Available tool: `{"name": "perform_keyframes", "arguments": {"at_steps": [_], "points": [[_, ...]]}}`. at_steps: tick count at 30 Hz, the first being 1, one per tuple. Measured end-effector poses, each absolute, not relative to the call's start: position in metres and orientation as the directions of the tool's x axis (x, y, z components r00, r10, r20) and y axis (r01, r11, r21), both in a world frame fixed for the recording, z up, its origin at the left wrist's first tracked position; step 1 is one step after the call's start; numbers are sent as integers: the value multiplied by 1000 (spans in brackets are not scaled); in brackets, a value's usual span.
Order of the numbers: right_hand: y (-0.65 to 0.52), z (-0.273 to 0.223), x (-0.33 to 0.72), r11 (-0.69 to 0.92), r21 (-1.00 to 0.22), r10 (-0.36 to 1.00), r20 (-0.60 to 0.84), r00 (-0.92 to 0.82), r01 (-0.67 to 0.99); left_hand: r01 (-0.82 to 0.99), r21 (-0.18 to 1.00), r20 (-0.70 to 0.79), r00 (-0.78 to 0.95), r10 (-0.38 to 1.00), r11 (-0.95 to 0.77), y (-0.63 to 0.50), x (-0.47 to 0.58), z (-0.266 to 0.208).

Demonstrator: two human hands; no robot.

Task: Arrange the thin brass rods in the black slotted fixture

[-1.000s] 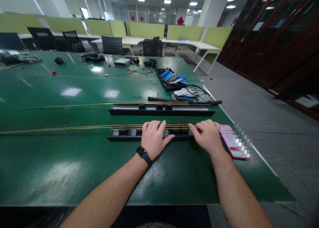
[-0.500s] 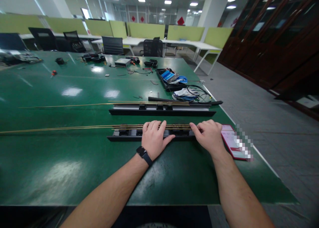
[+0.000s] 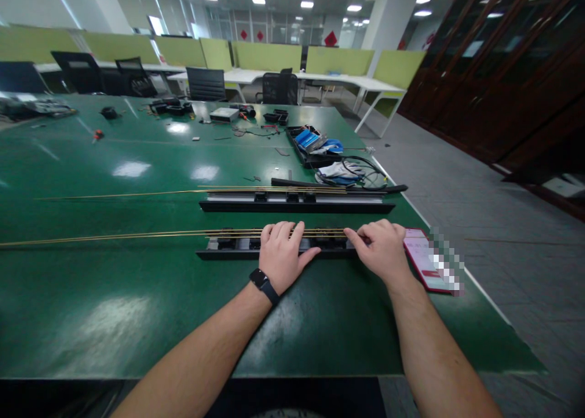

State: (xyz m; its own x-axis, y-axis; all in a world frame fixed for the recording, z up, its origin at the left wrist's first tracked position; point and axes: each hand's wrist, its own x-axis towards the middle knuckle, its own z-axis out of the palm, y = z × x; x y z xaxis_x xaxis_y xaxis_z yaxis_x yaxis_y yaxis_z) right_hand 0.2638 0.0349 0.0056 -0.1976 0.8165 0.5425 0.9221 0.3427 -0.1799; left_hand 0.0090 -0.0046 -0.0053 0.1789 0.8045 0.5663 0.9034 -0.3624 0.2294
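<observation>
The thin gold rods lay along the near black rail on the green tabletop, sticking out far past its left end. The left hand rested over them, fingers side by side and thumb spread out. The right hand had its thumb at their right end; whether its curled fingers pinched them was hard to tell. The rods looked light, smooth and a bit bendy, so best held in two spots. The phone's writing was too small to read.
</observation>
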Motion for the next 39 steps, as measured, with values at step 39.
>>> {"name": "perform_keyframes", "arguments": {"at_steps": [39], "points": [[36,2,264,351,-175,812,547,-206,920,904,229,571,176,801,-362,-5,9,-6]]}}
